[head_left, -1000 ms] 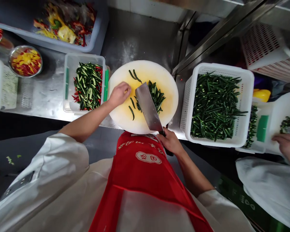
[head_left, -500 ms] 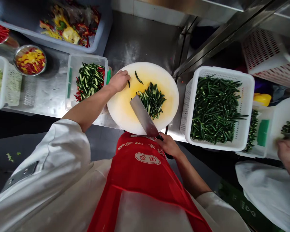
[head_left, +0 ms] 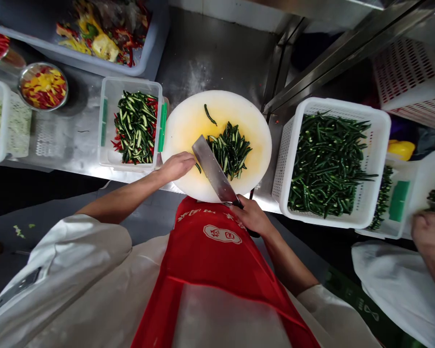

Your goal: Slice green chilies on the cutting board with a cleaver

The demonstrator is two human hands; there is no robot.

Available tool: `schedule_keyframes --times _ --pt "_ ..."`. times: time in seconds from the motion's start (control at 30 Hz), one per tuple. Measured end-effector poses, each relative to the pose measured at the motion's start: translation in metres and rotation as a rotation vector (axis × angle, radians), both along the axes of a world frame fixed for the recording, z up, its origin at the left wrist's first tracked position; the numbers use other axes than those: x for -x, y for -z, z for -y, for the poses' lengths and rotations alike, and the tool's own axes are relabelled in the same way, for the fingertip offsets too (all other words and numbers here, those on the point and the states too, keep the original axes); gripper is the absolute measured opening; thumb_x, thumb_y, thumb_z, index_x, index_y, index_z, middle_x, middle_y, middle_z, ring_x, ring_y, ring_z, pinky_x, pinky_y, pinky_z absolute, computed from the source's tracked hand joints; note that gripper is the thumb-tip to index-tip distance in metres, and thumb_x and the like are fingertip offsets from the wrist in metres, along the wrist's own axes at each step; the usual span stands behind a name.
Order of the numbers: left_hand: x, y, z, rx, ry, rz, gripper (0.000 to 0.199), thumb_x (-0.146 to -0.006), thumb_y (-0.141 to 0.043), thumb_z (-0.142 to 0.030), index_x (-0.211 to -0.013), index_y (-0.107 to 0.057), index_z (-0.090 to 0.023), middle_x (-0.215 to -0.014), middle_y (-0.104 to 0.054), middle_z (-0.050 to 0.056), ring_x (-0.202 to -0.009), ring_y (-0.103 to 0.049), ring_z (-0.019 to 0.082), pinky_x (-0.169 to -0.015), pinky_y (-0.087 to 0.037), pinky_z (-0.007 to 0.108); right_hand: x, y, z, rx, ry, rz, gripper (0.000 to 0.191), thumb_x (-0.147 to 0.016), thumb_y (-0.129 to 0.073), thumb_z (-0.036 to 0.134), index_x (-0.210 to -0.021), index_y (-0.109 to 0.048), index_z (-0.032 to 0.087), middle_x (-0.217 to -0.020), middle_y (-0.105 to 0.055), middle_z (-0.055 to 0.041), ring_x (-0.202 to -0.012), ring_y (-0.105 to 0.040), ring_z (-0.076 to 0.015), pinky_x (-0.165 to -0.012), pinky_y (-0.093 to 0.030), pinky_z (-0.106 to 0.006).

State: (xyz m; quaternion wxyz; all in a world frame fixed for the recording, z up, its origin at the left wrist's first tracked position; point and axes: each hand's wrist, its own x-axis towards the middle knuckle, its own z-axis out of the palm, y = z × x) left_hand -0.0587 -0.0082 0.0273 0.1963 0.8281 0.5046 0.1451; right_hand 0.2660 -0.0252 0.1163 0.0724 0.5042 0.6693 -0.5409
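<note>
The right hand (head_left: pixel 253 215) is closed around the black handle of a broad steel cleaver (head_left: pixel 213 169), its blade slanting across the round white cutting board (head_left: pixel 179 123). Left of the blade, the left hand (head_left: pixel 180 166) bunches its fingers at a slim dark-green chilli (head_left: pixel 197 167); whether it pinches it, I can't tell. Split green chillies (head_left: pixel 232 151) lie piled right of the blade. Plenty seems left: seemingly whole green chillies (head_left: pixel 328 164) heap the white plastic basket (head_left: pixel 283 154) at right.

Cleaver (head_left: pixel 214 166) bars left hand (head_left: pixel 179 166) from pepper pile (head_left: pixel 232 151); cutting board (head_left: pixel 183 118) free along far rim.
</note>
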Motion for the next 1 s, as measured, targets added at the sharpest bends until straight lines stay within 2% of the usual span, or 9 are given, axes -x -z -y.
schedule_keyframes --times 0.07,0.3,0.47,0.57,0.63,0.73,0.83,0.93,1.0 --pt "-0.006 0.003 0.002 -0.017 -0.014 0.012 0.033 -0.099 -0.037 -0.025 -0.096 -0.070 -0.019 -0.104 -0.068 0.009 -0.097 -0.061 0.020 -0.086 -0.053 0.035 0.000 -0.002 -0.003 -0.039 -0.057 0.033 0.014 -0.087 -0.049 0.035 -0.085 -0.056 0.023 -0.071 -0.063 -0.0009 -0.066 -0.058 -0.0181 -0.061 -0.036 -0.027" --pt "-0.005 0.012 0.003 -0.045 -0.018 0.037 0.032 -0.098 -0.038 -0.023 -0.099 -0.069 -0.019 -0.106 -0.068 0.010 -0.099 -0.062 0.020 -0.089 -0.053 0.036 -0.005 -0.010 -0.019 -0.041 -0.197 0.136 0.015 -0.088 -0.047 0.033 -0.078 -0.049 0.023 -0.062 -0.058 -0.0005 -0.060 -0.054 -0.0172 -0.056 -0.028 -0.027" --pt "-0.006 0.018 0.006 -0.057 -0.035 0.069 0.030 -0.098 -0.039 -0.024 -0.098 -0.069 -0.020 -0.107 -0.068 0.009 -0.099 -0.063 0.019 -0.091 -0.053 0.035 0.016 0.014 -0.026 -0.128 -0.201 0.139 0.007 -0.086 -0.048 0.029 -0.081 -0.049 0.023 -0.071 -0.062 -0.0044 -0.065 -0.056 -0.0193 -0.058 -0.029 -0.028" --pt "-0.006 0.016 0.008 -0.052 -0.011 0.101 0.028 -0.097 -0.041 -0.024 -0.097 -0.068 -0.020 -0.107 -0.068 0.009 -0.099 -0.063 0.019 -0.091 -0.053 0.036 0.029 0.028 -0.027 -0.159 -0.133 0.086 0.009 -0.085 -0.047 0.028 -0.078 -0.048 0.023 -0.069 -0.060 -0.0030 -0.064 -0.054 -0.0184 -0.059 -0.030 -0.027" --pt "-0.005 0.013 0.003 -0.054 -0.011 0.123 0.027 -0.097 -0.041 -0.024 -0.097 -0.067 -0.020 -0.107 -0.068 0.010 -0.100 -0.062 0.019 -0.091 -0.053 0.036 0.028 0.029 -0.024 -0.162 -0.046 0.069 0.011 -0.085 -0.048 0.031 -0.076 -0.047 0.024 -0.067 -0.058 -0.0016 -0.063 -0.053 -0.0178 -0.058 -0.032 -0.027" --pt "0.000 0.005 -0.026 -0.097 -0.154 0.143 0.027 -0.097 -0.039 -0.025 -0.098 -0.065 -0.019 -0.105 -0.067 0.011 -0.102 -0.060 0.021 -0.092 -0.050 0.037 0.009 0.017 -0.014 -0.142 0.081 0.053 0.014 -0.086 -0.049 0.035 -0.079 -0.051 0.023 -0.067 -0.060 -0.0006 -0.063 -0.055 -0.0177 -0.059 -0.035 -0.026" --pt "0.004 -0.001 -0.084 -0.145 -0.338 0.133 0.028 -0.095 -0.038 -0.022 -0.104 -0.064 -0.018 -0.108 -0.064 0.011 -0.107 -0.056 0.023 -0.097 -0.046 0.040 -0.017 0.001 0.001 -0.081 0.070 0.021 0.018 -0.088 -0.049 0.038 -0.086 -0.057 0.022 -0.068 -0.063 -0.0005 -0.064 -0.057 -0.0177 -0.059 -0.037 -0.026" --pt "0.004 0.002 -0.146 -0.127 -0.296 0.088 0.033 -0.090 -0.041 -0.016 -0.115 -0.063 -0.017 -0.122 -0.059 0.011 -0.116 -0.051 0.026 -0.104 -0.040 0.044 -0.029 -0.007 0.012 -0.023 -0.070 -0.022 0.021 -0.091 -0.047 0.038 -0.091 -0.061 0.021 -0.072 -0.065 -0.0012 -0.065 -0.058 -0.0174 -0.060 -0.036 -0.026" --pt "0.005 0.007 -0.173 -0.084 -0.223 0.036 0.034 -0.086 -0.043 -0.014 -0.113 -0.064 -0.017 -0.119 -0.060 0.010 -0.116 -0.051 0.026 -0.105 -0.038 0.044 -0.027 -0.007 0.016 -0.018 -0.147 -0.072 0.020 -0.091 -0.046 0.034 -0.093 -0.062 0.022 -0.078 -0.067 -0.0025 -0.067 -0.058 -0.0171 -0.061 -0.037 -0.026"
